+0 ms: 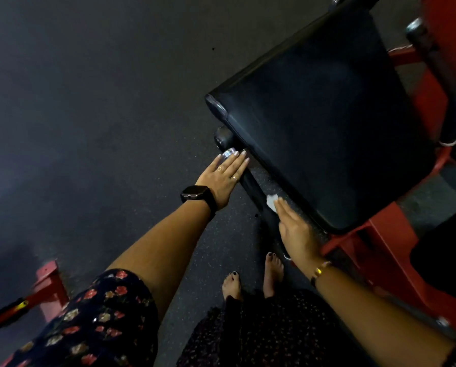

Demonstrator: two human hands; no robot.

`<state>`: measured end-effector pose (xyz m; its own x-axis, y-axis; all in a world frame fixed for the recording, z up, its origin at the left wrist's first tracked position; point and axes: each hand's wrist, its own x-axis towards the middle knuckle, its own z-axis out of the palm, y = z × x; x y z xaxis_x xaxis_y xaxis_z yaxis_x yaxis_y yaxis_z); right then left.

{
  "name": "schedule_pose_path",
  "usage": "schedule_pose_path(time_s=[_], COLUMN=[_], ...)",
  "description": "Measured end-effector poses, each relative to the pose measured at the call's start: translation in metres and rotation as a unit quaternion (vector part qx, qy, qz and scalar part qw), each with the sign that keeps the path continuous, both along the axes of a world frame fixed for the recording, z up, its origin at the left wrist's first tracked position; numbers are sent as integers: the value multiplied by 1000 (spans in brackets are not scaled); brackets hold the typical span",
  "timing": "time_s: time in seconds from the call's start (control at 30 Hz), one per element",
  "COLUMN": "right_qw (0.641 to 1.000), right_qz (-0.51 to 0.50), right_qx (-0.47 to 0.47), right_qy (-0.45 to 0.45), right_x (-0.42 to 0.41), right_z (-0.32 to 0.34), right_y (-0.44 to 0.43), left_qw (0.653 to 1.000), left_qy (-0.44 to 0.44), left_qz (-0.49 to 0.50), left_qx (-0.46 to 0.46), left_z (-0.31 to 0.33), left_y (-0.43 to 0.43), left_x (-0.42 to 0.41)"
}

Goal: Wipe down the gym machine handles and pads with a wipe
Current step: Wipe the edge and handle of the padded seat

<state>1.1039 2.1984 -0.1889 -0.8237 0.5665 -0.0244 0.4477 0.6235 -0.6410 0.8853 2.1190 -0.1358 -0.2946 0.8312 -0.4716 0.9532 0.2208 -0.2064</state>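
A large black pad (324,123) on a red gym machine frame (385,234) fills the upper right. A black handle bar (250,186) with a chrome end cap (228,152) runs along the pad's near edge. My left hand (222,178), wearing a black watch, lies flat with straight fingers on the bar's upper end by the cap. My right hand (294,229), fingers straight, presses a small white wipe (272,200) against the bar lower down; most of the wipe is hidden under the fingers.
Dark speckled rubber floor (102,115) stretches to the left. A red bracket with a black bar (47,290) stands at the lower left. My bare feet (253,279) are just below the handle. More black padding and red frame sit at the right edge (449,260).
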Motion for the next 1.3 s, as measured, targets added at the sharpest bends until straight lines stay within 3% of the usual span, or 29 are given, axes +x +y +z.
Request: schedule_pose_path(time_s=[0.1, 0.23, 0.4, 0.53, 0.7, 0.77, 0.87, 0.97, 1.03, 1.1, 1.2, 1.3], right_qw=[998, 998, 980, 979, 994, 995, 984, 954, 941, 959, 996, 991], right_qz=[-42, 58, 100, 85, 2, 4, 84, 163, 201, 167, 31, -115], right_qx=[-26, 28, 151, 132, 101, 94, 122, 229, 251, 211, 60, -53], right_qy=[26, -11, -81, -130, -32, -33, -97, -106, -103, -93, -50, 35], right_x=[-54, -89, -17, 39, -12, -46, -64, -25, 14, 52, 63, 18], right_z=[15, 11, -8, -7, 13, 23, 20, 6, -7, -11, -4, 9], right_y=[1, -3, -18, -32, -18, -14, -20, -23, -22, -22, -17, -6], left_qw=[1000, 999, 999, 998, 998, 998, 999, 998, 998, 996, 990, 989], left_qy=[-3, -9, -12, -68, -46, -44, -38, -21, -19, -19, -8, -11], left_qz=[11, 33, 49, 4, -45, -37, -30, -49, -56, -85, -140, -147], left_qx=[-12, -28, -13, -11, -20, -10, -9, -34, -19, -9, 7, 10], left_z=[0, 3, 1, 5, 14, 14, 10, 1, -3, -5, -8, -12], left_y=[2, 4, 5, -1, 2, 11, 20, 18, 13, 7, 0, 3], left_x=[3, 6, 13, 13, 13, 13, 14, 16, 17, 19, 22, 33])
